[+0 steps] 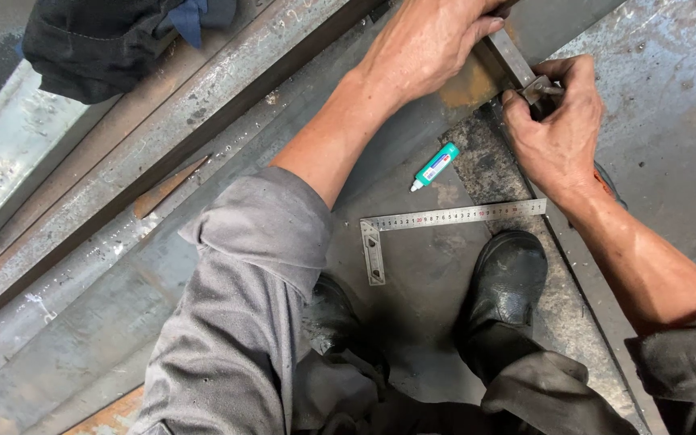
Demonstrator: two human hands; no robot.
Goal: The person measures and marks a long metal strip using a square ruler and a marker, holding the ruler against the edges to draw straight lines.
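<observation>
Scuffed, rust-stained steel plate (670, 121) underfoot as the floor, grey and scratched, with long steel beams (122, 161) running diagonally across the upper left; dark bundled cloth (98, 40) lying on the beams at the top left corner.

No proper containers in sight; only a small green-and-white marker bottle (437, 166) lying on its side on the plate, capped tip pointing lower left, contents not visible; just below it a metal try square (445, 219) lying flat, long graduated blade running right, short leg pointing down toward the boots.

Left hand (428, 40) stretched out from a rolled grey sleeve (259, 234), palm down, fingers bent and pressing on a narrow flat steel bar (511, 55) near the top edge; bar lying diagonally across a rusty patch of plate. Right hand (557, 129) curled closed, thumb and fingers pinching a small metal tool (540, 87) set against the lower end of the bar; exact kind of tool too hidden by the fingers to tell. Both hands near each other, the bar between them, wrists angled inward from either side.

Two black work boots planted on the plate below, right boot (505, 290) just under the try square's blade, left boot (336, 318) partly hidden behind the left knee; grey trouser legs filling the bottom edge.
</observation>
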